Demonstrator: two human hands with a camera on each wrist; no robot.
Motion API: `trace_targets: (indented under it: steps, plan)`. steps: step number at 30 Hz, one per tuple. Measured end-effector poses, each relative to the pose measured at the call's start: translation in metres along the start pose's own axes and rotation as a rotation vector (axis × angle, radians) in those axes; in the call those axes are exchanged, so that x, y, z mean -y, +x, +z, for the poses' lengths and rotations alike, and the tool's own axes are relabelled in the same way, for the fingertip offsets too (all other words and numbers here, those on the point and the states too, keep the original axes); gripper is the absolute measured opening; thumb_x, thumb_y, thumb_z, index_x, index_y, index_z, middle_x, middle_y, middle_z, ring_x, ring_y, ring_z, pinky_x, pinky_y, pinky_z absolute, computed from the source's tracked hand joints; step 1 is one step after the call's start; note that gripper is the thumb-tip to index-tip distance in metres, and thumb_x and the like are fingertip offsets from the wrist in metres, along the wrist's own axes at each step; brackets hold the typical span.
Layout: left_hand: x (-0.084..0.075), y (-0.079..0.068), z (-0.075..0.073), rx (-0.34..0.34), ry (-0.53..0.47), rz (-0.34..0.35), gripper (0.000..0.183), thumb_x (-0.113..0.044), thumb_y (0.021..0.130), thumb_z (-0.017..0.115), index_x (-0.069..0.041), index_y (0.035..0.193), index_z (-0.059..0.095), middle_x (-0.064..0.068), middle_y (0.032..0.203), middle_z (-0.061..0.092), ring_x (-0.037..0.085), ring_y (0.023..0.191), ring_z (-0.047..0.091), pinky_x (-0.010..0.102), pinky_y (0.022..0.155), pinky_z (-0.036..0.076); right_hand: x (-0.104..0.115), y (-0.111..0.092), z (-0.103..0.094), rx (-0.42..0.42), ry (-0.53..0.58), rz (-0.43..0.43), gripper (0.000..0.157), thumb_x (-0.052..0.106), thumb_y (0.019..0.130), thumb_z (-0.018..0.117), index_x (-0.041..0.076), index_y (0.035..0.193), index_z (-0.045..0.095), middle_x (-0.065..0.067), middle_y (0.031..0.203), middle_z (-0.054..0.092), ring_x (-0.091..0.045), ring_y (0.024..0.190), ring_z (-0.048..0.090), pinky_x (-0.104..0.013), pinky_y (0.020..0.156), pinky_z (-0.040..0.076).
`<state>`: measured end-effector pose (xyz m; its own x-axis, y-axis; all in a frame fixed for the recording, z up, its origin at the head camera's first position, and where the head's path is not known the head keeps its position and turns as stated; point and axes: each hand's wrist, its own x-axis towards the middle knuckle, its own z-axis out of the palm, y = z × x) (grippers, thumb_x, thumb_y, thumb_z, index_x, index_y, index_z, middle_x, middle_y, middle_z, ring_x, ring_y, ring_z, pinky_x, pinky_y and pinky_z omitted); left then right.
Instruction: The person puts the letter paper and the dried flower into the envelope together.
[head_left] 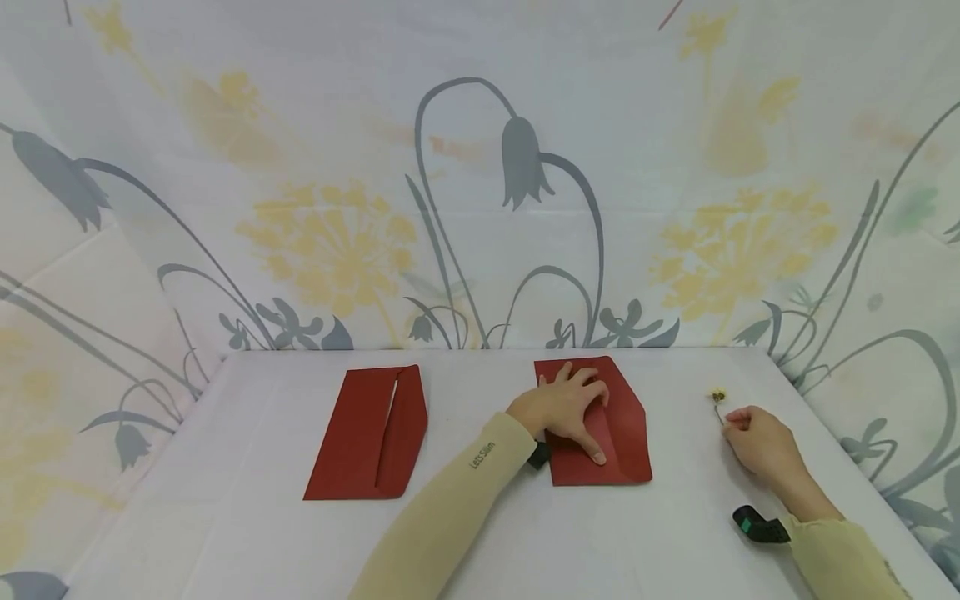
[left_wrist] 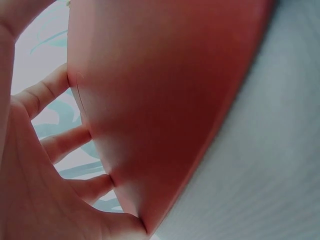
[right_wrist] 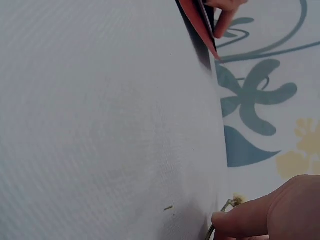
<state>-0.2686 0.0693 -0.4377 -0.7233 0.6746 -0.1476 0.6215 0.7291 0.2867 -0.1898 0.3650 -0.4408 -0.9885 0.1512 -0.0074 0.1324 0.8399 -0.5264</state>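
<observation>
1. A person is sitting at a white desk [head_left: 480,533] walled in by flower-printed cloth [head_left: 480,167].
2. The left hand [head_left: 566,406] is lying flat, fingers straight and spread, pressing on a red envelope [head_left: 615,433] near the middle of the desk.
3. The right hand [head_left: 761,442] is pinching the stem of a small dried flower [head_left: 718,397] between thumb and fingertip, well to the right of that envelope.
4. The stem is running roughly front to back, its yellow head pointing toward the far edge.
5. The envelope's long axis is also running front to back.
6. A second red envelope [head_left: 371,435], flap partly open, is lying to the left, apart from both hands.
7. Bare desk is lying open between flower and envelope, while the desk's right edge is sitting near the right hand.
</observation>
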Motion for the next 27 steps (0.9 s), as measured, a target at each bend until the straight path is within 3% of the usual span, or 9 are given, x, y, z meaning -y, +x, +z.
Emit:
trace_targets:
  steps: [7, 13, 22, 27]
  plan:
    - [-0.001, 0.001, -0.002, 0.000, 0.000, -0.010, 0.073, -0.072, 0.053, 0.074, -0.035, 0.108, 0.043, -0.009, 0.150, 0.019, 0.033, 0.140, 0.011, 0.064, 0.101, 0.024, -0.002, 0.003, -0.007, 0.109, 0.036, 0.055, 0.038, 0.017, 0.093, 0.046, -0.010, 0.119, 0.052, -0.027, 0.108, 0.055, -0.035, 0.093, 0.050, -0.044, 0.073, 0.041]
    - [-0.003, -0.001, -0.002, 0.008, -0.003, -0.019, 0.072, -0.071, 0.054, 0.074, -0.035, 0.108, 0.043, -0.009, 0.150, 0.020, 0.033, 0.140, 0.012, 0.064, 0.101, 0.024, -0.003, 0.004, -0.009, 0.156, 0.067, 0.075, 0.035, 0.018, 0.095, 0.046, -0.008, 0.117, 0.056, -0.033, 0.120, 0.050, -0.036, 0.098, 0.050, -0.045, 0.075, 0.041]
    - [-0.004, -0.001, -0.002, 0.013, -0.001, -0.019, 0.072, -0.070, 0.055, 0.074, -0.035, 0.110, 0.044, -0.008, 0.150, 0.020, 0.033, 0.140, 0.011, 0.064, 0.101, 0.024, -0.007, 0.005, -0.015, 0.189, 0.074, 0.072, 0.039, 0.025, 0.096, 0.047, -0.007, 0.115, 0.057, -0.028, 0.114, 0.055, -0.033, 0.095, 0.051, -0.040, 0.072, 0.041]
    - [-0.003, 0.000, -0.002, 0.008, -0.003, -0.021, 0.072, -0.070, 0.054, 0.074, -0.035, 0.109, 0.044, -0.008, 0.150, 0.020, 0.033, 0.140, 0.011, 0.064, 0.101, 0.023, -0.008, 0.005, -0.018, 0.229, 0.198, 0.074, 0.038, 0.020, 0.097, 0.045, -0.012, 0.118, 0.050, -0.012, 0.097, 0.063, -0.016, 0.082, 0.055, -0.029, 0.065, 0.045]
